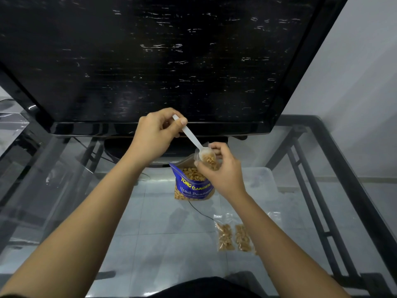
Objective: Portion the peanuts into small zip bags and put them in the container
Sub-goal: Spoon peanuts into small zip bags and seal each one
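White plastic spoon point(191, 137) in the left hand point(154, 134), thumb & fingers pinched round the handle's far end, bowl tipped down w/ peanuts in it, right at the mouth of a small clear zip bag point(209, 161). Right hand point(221, 171) grips that small bag, fingers curled round it, holding it up just above the blue peanut pouch point(192, 183). Some nuts already inside the small bag. Pouch stands open on the glass table point(150, 222), blue w/ yellow lettering, peanuts visible at its top and thru the clear lower part. Nearer the person than the pouch & a bit to its right: two filled zip bags point(234, 236) lying flat side by side on the glass, partly behind the right forearm. Beyond the pouch, a big black monitor point(150, 61) w/ its stand foot just behind the pouch. Clear plastic container point(12, 130) well off to the pouch's left, at the frame edge, contents can't tell.
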Tool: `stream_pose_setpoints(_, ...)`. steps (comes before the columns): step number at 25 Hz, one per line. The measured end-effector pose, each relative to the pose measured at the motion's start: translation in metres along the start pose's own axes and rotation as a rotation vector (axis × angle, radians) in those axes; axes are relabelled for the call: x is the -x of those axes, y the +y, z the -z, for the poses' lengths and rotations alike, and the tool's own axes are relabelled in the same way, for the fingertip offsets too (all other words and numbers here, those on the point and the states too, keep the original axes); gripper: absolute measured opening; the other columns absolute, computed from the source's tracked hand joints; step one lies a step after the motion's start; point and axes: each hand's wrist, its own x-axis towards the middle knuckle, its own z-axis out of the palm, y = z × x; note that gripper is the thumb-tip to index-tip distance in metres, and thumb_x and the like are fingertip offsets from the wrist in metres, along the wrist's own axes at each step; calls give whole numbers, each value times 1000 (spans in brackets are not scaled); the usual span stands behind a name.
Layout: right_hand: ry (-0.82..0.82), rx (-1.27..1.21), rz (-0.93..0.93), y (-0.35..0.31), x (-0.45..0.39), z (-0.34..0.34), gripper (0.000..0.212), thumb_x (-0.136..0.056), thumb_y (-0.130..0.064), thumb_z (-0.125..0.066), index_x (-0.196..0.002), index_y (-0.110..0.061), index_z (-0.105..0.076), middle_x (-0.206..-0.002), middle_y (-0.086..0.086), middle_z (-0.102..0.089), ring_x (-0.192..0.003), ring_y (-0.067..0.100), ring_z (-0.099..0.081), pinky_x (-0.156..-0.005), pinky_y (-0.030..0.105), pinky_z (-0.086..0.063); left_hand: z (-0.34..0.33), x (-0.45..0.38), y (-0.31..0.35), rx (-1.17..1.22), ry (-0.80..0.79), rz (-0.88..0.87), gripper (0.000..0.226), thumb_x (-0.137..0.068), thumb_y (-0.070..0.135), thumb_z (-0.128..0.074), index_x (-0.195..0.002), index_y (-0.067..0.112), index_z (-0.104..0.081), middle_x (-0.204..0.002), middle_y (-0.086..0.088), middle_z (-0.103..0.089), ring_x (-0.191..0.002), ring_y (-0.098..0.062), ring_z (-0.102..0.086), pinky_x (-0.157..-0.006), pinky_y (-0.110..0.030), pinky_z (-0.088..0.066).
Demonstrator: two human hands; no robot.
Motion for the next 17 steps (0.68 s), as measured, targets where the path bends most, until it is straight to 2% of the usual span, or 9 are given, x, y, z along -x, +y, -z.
stream_pose_setpoints(5,-124,-55,-120,5,-2,5,47,-74,-32,-76,-112,-24,-50,-97,-12,-61,-88,0,-58,-69,12,-47,7,-2,2,-68,49,-61,9,-90,25,-58,-85,21,-65,-72,-4,-68,-68,-10,-63,-63,-19,-47)
stream_pose_setpoints(10,-164,-237,-221,19,-1,3,37,-79,-30,-71,-110,-30,-51,-93,-7,-68,-96,16,-64,-84,35,-53,5,0,5,-155,34,-121,9,-90,27,-58,-85,23,-65,-66,2,-63,-64,-15,-60,-60,-22,-45)
stream_pose_setpoints(12,-168,-288,-246,20,-2,4,29,-81,-28,-69,-104,-33,-53,-94,-6,-68,-98,19,-65,-85,39,-55,6,1,6,-197,59,-142,11,-89,32,-58,-86,25,-65,-65,6,-61,-64,-12,-58,-60,-27,-45)
stream_pose_setpoints(14,-147,-324,-267,21,-3,8,19,-84,-23,-66,-98,-32,-57,-91,-3,-68,-93,19,-67,-81,39,-56,10,0,9,-222,105,-168,13,-89,34,-57,-87,25,-66,-64,12,-58,-63,-3,-56,-60,-19,-42)
stream_pose_setpoints(15,-126,-330,-272,22,-3,10,15,-85,-21,-64,-96,-30,-59,-89,-2,-69,-89,17,-68,-78,36,-56,13,0,10,-224,148,-174,12,-89,32,-57,-86,24,-66,-62,14,-56,-60,1,-54,-57,-11,-38)
stream_pose_setpoints(17,-69,-353,-288,23,-1,15,7,-86,-17,-63,-91,-23,-62,-83,-1,-70,-78,11,-68,-70,26,-54,17,-3,7,-197,251,-130,11,-90,28,-57,-84,22,-65,-60,11,-54,-56,0,-50,-54,-9,-34)
